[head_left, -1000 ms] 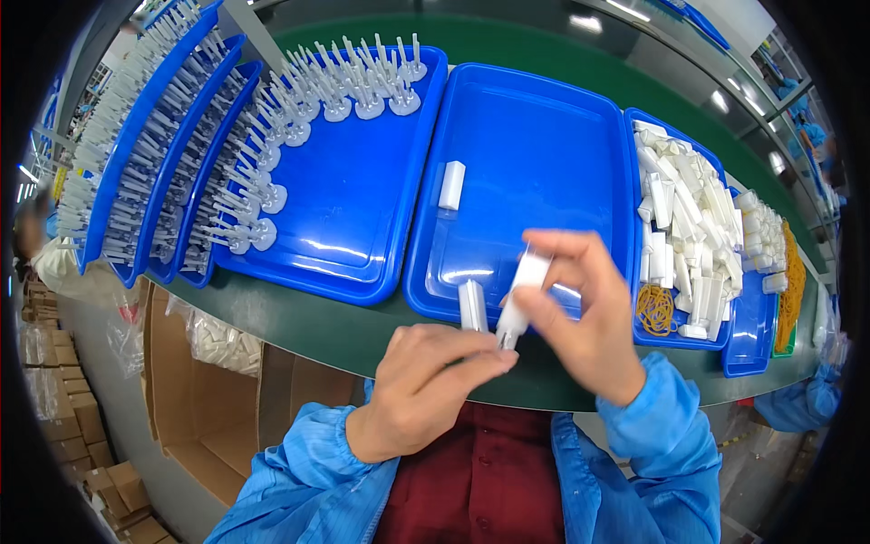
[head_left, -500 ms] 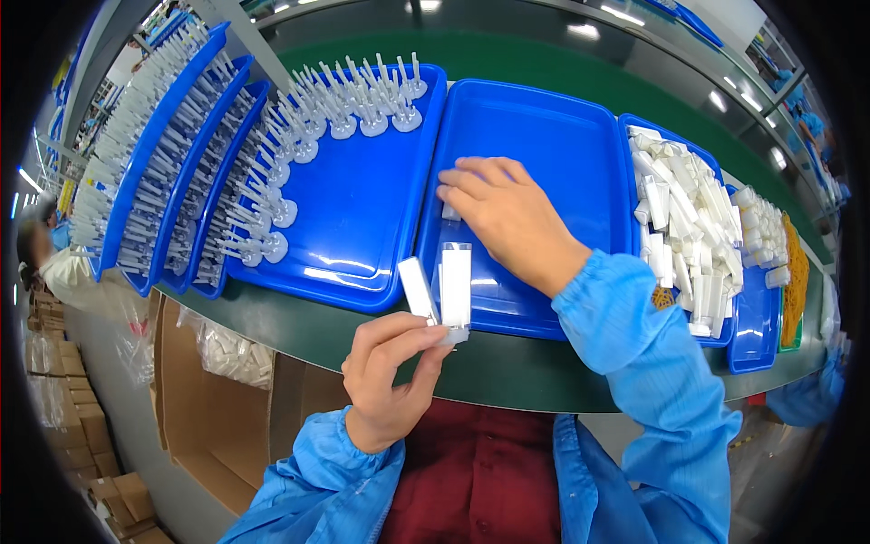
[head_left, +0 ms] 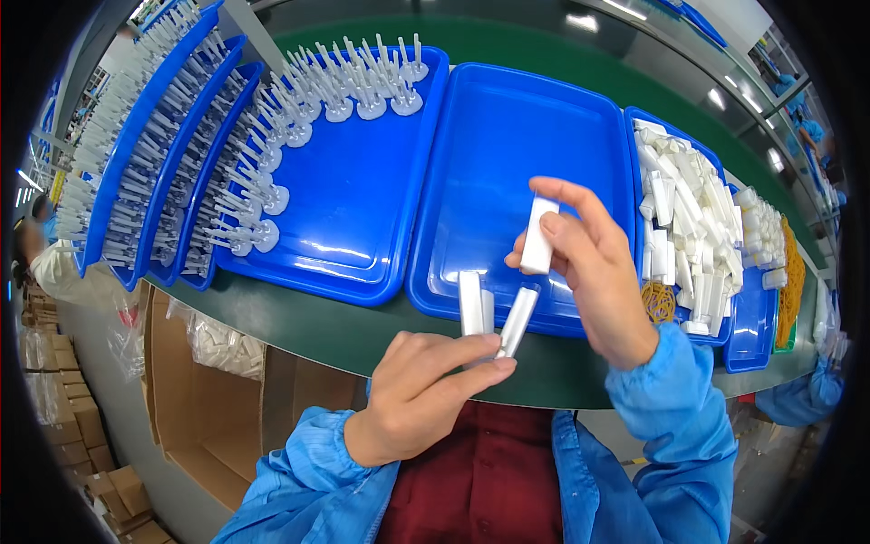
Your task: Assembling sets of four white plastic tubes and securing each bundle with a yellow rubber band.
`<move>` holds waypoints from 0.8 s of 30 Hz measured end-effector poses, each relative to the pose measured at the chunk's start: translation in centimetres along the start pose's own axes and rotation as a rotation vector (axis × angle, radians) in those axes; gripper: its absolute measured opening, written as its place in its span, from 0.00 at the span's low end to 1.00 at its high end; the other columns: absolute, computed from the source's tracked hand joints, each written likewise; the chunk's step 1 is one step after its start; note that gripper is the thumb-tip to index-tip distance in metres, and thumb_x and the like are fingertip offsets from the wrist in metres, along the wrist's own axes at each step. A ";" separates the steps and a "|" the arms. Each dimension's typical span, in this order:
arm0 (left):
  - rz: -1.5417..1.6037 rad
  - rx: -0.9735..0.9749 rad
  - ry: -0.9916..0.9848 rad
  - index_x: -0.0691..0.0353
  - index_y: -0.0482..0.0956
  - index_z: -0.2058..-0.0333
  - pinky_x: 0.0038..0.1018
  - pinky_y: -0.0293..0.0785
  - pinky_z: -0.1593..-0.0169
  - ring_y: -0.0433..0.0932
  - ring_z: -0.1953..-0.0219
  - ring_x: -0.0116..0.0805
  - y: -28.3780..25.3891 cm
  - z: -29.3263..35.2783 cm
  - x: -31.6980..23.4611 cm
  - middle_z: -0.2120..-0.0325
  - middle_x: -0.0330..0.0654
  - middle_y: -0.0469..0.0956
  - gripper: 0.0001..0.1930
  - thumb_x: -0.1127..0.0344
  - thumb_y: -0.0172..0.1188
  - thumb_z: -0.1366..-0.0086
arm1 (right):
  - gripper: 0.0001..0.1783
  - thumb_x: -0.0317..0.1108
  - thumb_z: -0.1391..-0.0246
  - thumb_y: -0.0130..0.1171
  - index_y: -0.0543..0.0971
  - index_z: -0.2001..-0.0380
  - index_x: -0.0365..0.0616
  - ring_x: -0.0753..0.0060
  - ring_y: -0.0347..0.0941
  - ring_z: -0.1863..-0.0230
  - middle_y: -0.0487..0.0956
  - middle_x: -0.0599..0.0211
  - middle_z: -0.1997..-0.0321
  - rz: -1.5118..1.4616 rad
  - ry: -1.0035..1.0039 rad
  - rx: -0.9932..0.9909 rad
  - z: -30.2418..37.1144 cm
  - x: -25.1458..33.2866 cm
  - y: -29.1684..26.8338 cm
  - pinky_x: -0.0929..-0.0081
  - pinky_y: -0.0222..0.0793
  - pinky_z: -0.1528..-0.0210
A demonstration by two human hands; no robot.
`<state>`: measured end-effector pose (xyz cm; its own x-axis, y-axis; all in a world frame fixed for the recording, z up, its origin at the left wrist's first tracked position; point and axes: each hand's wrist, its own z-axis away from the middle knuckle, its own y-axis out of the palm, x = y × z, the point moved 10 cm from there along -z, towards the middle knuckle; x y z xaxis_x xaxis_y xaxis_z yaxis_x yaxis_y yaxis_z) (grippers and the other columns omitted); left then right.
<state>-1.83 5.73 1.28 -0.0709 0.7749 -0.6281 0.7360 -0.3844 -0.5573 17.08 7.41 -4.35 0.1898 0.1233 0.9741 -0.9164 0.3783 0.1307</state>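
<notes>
Near the table's front edge, my left hand (head_left: 421, 390) is closed on a clear plastic base, mostly hidden by the fingers. Two white rectangular tubes with clear ends, one upright (head_left: 470, 305) and one leaning right (head_left: 519, 319), rise from that base, with a thin whitish post (head_left: 488, 310) between them. My right hand (head_left: 594, 267) pinches another white tube (head_left: 538, 238) between thumb and fingers, a little above and to the right of the first two and apart from them. It is over the front part of the middle blue tray (head_left: 535, 109).
A blue tray (head_left: 340, 236) at left bears clear round bases with upright posts; stacked trays (head_left: 168, 181) hold many more. At right, a tray holds piled white tubes (head_left: 684, 208), with rubber bands (head_left: 659, 301) by its front. An open carton (head_left: 208, 399) stands below left.
My right hand has lifted a tube from the middle tray and come nearer, turning palm inward. My left hand has moved right, and its base and tubes have turned.
</notes>
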 end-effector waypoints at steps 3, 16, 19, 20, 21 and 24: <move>0.011 0.009 -0.002 0.57 0.87 0.59 0.29 0.72 0.60 0.80 0.64 0.37 0.6 -0.1 -0.4 0.56 0.42 0.84 0.19 0.81 0.71 0.51 | 0.25 0.42 0.31 0.53 0.69 0.37 0.39 0.70 0.80 0.58 0.82 0.58 0.62 0.040 -0.075 -0.008 1.7 0.1 0.2 0.72 0.74 0.50; -0.016 0.033 0.010 0.59 0.86 0.60 0.28 0.73 0.62 0.80 0.65 0.37 1.5 -0.3 -1.4 0.57 0.42 0.85 0.18 0.80 0.71 0.51 | 0.23 0.34 0.33 0.58 0.71 0.40 0.35 0.84 0.75 0.59 0.83 0.67 0.64 0.036 -0.225 -0.080 3.8 0.8 -1.8 0.80 0.68 0.52; -0.034 0.029 0.010 0.59 0.86 0.60 0.28 0.73 0.62 0.79 0.65 0.37 1.7 -0.3 -1.8 0.58 0.42 0.85 0.18 0.80 0.71 0.52 | 0.22 0.33 0.33 0.59 0.71 0.40 0.35 0.83 0.75 0.58 0.83 0.66 0.64 0.054 -0.257 -0.110 4.1 0.8 -2.2 0.80 0.68 0.50; -0.047 0.027 0.015 0.59 0.87 0.60 0.28 0.73 0.62 0.79 0.65 0.37 1.7 -0.3 -2.0 0.58 0.42 0.85 0.18 0.80 0.71 0.52 | 0.22 0.33 0.33 0.59 0.71 0.40 0.35 0.83 0.75 0.58 0.83 0.66 0.64 0.057 -0.265 -0.119 4.2 0.8 -2.3 0.80 0.68 0.49; -0.060 0.026 0.020 0.59 0.87 0.59 0.28 0.73 0.62 0.79 0.65 0.37 1.7 -0.3 -2.1 0.58 0.42 0.85 0.18 0.80 0.71 0.52 | 0.22 0.33 0.33 0.59 0.71 0.40 0.35 0.83 0.76 0.58 0.83 0.66 0.64 0.040 -0.260 -0.116 4.3 0.8 -2.4 0.79 0.68 0.48; -0.076 0.028 0.025 0.59 0.87 0.59 0.28 0.73 0.62 0.79 0.65 0.37 1.8 -0.3 -2.3 0.59 0.42 0.85 0.19 0.80 0.71 0.52 | 0.22 0.32 0.34 0.59 0.71 0.40 0.35 0.82 0.76 0.57 0.84 0.65 0.63 0.012 -0.239 -0.094 4.3 0.6 -2.3 0.78 0.67 0.46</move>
<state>-0.10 3.36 1.87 -0.1088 0.8144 -0.5700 0.7103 -0.3375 -0.6177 17.80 2.63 -3.26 0.0799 -0.0875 0.9930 -0.8792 0.4631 0.1115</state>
